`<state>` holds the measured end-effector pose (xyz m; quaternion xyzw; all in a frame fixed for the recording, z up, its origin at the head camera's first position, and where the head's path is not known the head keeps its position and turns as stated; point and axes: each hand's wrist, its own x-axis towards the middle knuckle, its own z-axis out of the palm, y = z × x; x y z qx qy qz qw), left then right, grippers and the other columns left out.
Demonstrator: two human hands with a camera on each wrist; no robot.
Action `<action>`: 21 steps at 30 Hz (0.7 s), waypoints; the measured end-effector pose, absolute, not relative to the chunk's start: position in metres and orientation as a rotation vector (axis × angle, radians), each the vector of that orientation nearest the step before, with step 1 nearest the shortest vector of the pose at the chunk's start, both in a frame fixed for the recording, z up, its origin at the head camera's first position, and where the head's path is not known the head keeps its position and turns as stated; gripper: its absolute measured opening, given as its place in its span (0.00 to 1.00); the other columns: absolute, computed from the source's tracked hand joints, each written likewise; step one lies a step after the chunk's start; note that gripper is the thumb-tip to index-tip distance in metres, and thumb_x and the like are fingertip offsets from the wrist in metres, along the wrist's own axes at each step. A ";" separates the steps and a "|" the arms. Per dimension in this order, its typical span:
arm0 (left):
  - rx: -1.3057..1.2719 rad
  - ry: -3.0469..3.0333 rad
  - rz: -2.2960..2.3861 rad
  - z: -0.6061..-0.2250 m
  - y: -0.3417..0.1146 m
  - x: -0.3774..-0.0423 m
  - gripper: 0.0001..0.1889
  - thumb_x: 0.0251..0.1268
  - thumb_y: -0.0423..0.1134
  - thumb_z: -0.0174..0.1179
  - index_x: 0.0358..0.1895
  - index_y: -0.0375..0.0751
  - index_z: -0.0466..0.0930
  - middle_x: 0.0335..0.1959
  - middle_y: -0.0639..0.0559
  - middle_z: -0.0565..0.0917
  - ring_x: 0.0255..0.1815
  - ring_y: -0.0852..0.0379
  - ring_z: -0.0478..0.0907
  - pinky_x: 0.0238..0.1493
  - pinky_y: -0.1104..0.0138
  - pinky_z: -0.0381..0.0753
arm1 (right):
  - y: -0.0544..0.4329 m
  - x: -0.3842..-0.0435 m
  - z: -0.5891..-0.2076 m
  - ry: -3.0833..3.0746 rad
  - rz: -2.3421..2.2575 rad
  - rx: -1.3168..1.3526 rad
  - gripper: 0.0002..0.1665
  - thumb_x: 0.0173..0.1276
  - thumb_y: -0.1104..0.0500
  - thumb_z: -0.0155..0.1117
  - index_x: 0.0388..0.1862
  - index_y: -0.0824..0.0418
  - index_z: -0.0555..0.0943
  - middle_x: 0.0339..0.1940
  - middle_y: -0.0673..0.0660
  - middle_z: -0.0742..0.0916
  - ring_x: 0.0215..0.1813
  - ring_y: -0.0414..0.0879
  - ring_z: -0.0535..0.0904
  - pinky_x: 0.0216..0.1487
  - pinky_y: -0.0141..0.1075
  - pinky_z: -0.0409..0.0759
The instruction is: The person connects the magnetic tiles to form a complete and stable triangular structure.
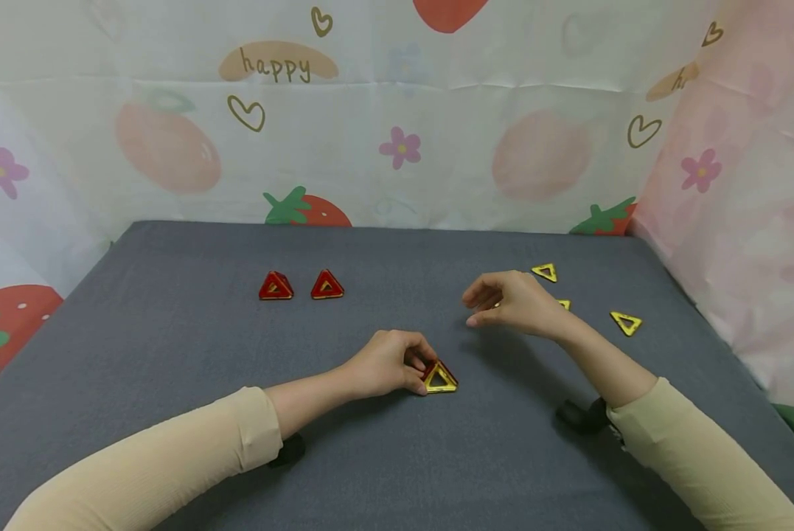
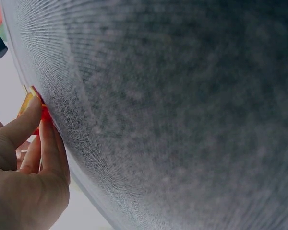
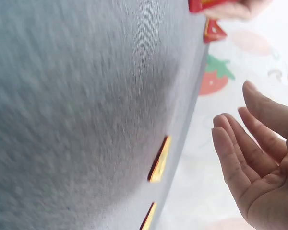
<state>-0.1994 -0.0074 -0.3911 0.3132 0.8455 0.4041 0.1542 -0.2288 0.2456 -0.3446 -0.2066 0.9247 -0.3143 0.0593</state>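
Triangular block (image 1: pixel 441 389), red-sided with a yellow front, stands on the grey table (image 1: pixel 204 354); my left hand (image 1: pixel 390 361) pinches its left side between thumb and fingers. I count one here. I judge it light, stiff and smooth, best held by its edges; a hard squeeze might shift its panels. My right hand (image 1: pixel 512 301) hovers beyond it, to the right, fingers loosely bent, thumb apart, holding nothing. Around that hand lie three flat yellow triangles: one (image 1: pixel 625 316) off to the right, one (image 1: pixel 564 304) partly hidden behind the hand, one (image 1: pixel 554 273) farthest back. Farther left stand two red blocks (image 1: pixel 273 279), side by side but apart. Behind everything hangs the printed curtain (image 1: pixel 343 133).
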 end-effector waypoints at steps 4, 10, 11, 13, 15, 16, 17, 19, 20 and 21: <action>0.880 2.425 1.155 -0.391 -0.007 -0.199 0.19 0.48 0.30 0.76 0.46 0.39 0.84 0.41 0.46 0.89 0.38 0.63 0.83 0.39 0.77 0.80 | 0.255 -0.240 -0.345 2.822 -0.970 -0.575 0.20 0.60 0.56 0.75 0.51 0.60 0.84 0.48 0.60 0.89 0.46 0.48 0.86 0.46 0.40 0.84; 0.879 2.419 1.153 -0.391 -0.007 -0.199 0.19 0.48 0.30 0.75 0.47 0.39 0.84 0.42 0.46 0.89 0.39 0.62 0.84 0.39 0.77 0.81 | 0.269 -0.253 -0.347 2.808 -1.001 -0.512 0.22 0.63 0.56 0.73 0.54 0.63 0.82 0.52 0.63 0.87 0.51 0.52 0.85 0.49 0.42 0.84; 0.880 2.415 1.155 -0.391 -0.007 -0.199 0.19 0.49 0.30 0.75 0.47 0.39 0.84 0.42 0.46 0.88 0.39 0.62 0.84 0.39 0.77 0.81 | 0.271 -0.256 -0.348 2.807 -0.995 -0.499 0.22 0.63 0.56 0.72 0.55 0.63 0.82 0.52 0.63 0.87 0.52 0.53 0.85 0.50 0.43 0.84; 0.880 2.410 1.156 -0.391 -0.008 -0.199 0.19 0.49 0.30 0.75 0.47 0.39 0.84 0.43 0.45 0.88 0.40 0.62 0.83 0.39 0.76 0.81 | 0.276 -0.259 -0.349 2.807 -0.978 -0.477 0.23 0.64 0.56 0.72 0.56 0.63 0.81 0.54 0.64 0.87 0.54 0.54 0.84 0.52 0.44 0.83; 0.882 2.409 1.155 -0.391 -0.008 -0.199 0.19 0.49 0.30 0.75 0.47 0.39 0.84 0.43 0.45 0.88 0.40 0.61 0.83 0.40 0.76 0.81 | 0.280 -0.264 -0.351 2.818 -0.943 -0.449 0.24 0.64 0.55 0.71 0.57 0.62 0.81 0.55 0.63 0.87 0.56 0.55 0.83 0.54 0.46 0.82; 0.882 2.410 1.153 -0.391 -0.008 -0.199 0.19 0.49 0.30 0.75 0.47 0.39 0.84 0.43 0.45 0.88 0.40 0.61 0.83 0.40 0.76 0.81 | 0.282 -0.265 -0.352 2.825 -0.923 -0.436 0.24 0.64 0.55 0.71 0.58 0.61 0.81 0.55 0.63 0.87 0.56 0.55 0.83 0.55 0.47 0.82; 0.882 2.412 1.151 -0.391 -0.008 -0.199 0.19 0.49 0.30 0.75 0.47 0.39 0.84 0.43 0.46 0.88 0.41 0.61 0.83 0.40 0.76 0.81 | 0.284 -0.267 -0.353 2.826 -0.907 -0.425 0.25 0.64 0.54 0.71 0.58 0.61 0.81 0.55 0.63 0.86 0.57 0.55 0.83 0.55 0.48 0.82; 0.881 2.416 1.148 -0.390 -0.008 -0.198 0.19 0.49 0.30 0.75 0.47 0.39 0.84 0.43 0.46 0.89 0.41 0.61 0.83 0.40 0.76 0.81 | 0.288 -0.270 -0.355 2.822 -0.878 -0.409 0.25 0.64 0.54 0.71 0.58 0.61 0.81 0.55 0.62 0.87 0.56 0.55 0.82 0.55 0.48 0.81; 0.881 2.418 1.147 -0.390 -0.008 -0.198 0.19 0.49 0.30 0.75 0.47 0.39 0.84 0.43 0.46 0.89 0.41 0.61 0.84 0.40 0.76 0.81 | 0.290 -0.271 -0.356 2.813 -0.869 -0.403 0.26 0.64 0.53 0.71 0.59 0.61 0.81 0.54 0.62 0.87 0.56 0.55 0.82 0.55 0.48 0.81; 0.880 2.418 1.146 -0.390 -0.008 -0.198 0.19 0.49 0.30 0.75 0.47 0.39 0.84 0.43 0.46 0.89 0.41 0.61 0.84 0.40 0.76 0.81 | 0.291 -0.272 -0.357 2.796 -0.871 -0.402 0.26 0.64 0.53 0.71 0.59 0.62 0.81 0.54 0.63 0.87 0.55 0.55 0.82 0.54 0.47 0.81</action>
